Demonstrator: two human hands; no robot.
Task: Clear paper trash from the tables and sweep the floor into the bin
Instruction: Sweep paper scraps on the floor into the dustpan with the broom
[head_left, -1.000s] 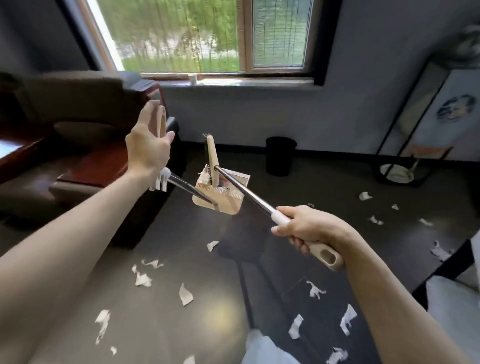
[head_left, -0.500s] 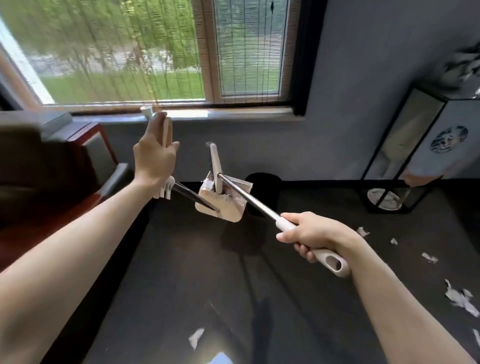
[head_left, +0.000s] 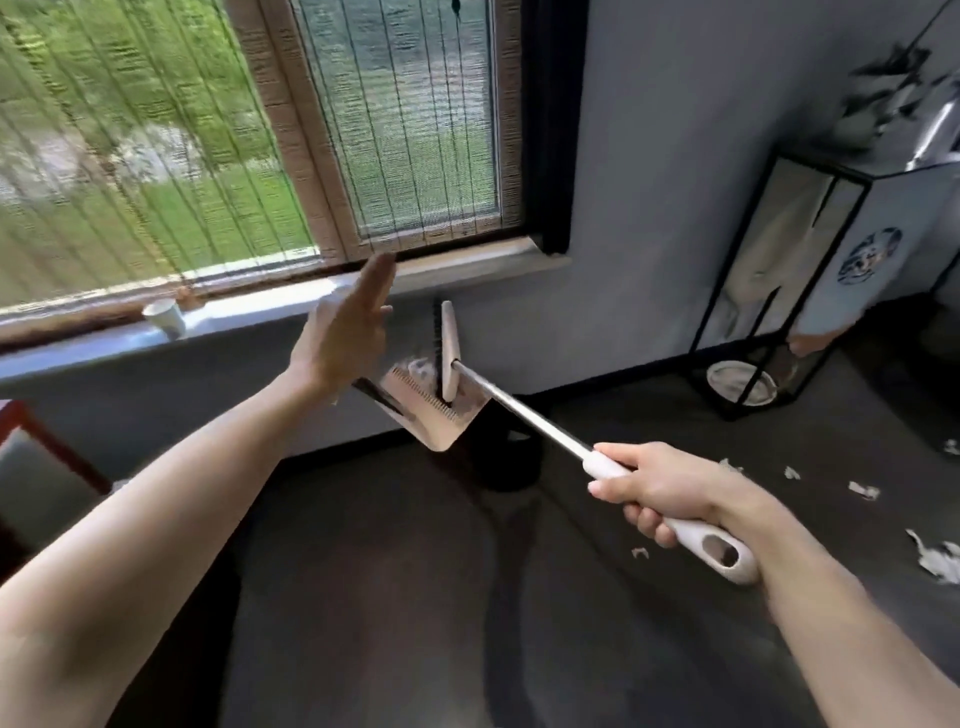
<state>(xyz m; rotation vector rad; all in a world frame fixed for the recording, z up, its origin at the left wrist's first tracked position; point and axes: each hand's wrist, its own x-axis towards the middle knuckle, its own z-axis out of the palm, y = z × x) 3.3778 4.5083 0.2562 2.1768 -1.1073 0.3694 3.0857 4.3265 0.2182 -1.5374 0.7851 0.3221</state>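
Paper scraps (head_left: 422, 372) sit in the dustpan (head_left: 436, 415), tilted above the bin (head_left: 511, 462). Left hand (head_left: 345, 332) looks splayed wide, so the pan could drop. Right hand (head_left: 657, 491) grips the broom handle (head_left: 524, 410); scraps might spill.

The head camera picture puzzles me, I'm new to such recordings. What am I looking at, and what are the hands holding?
A person wears one camera on the head, so you look forward and down along both bare arms. The right hand grips the broom by its white handle. The left hand looks open, fingers spread, in front of the dustpan's handle; whether it holds it is unclear. The tilted dustpan hangs above a black bin by the wall. Paper scraps lie on the dark floor at right. A small cup stands on the windowsill.
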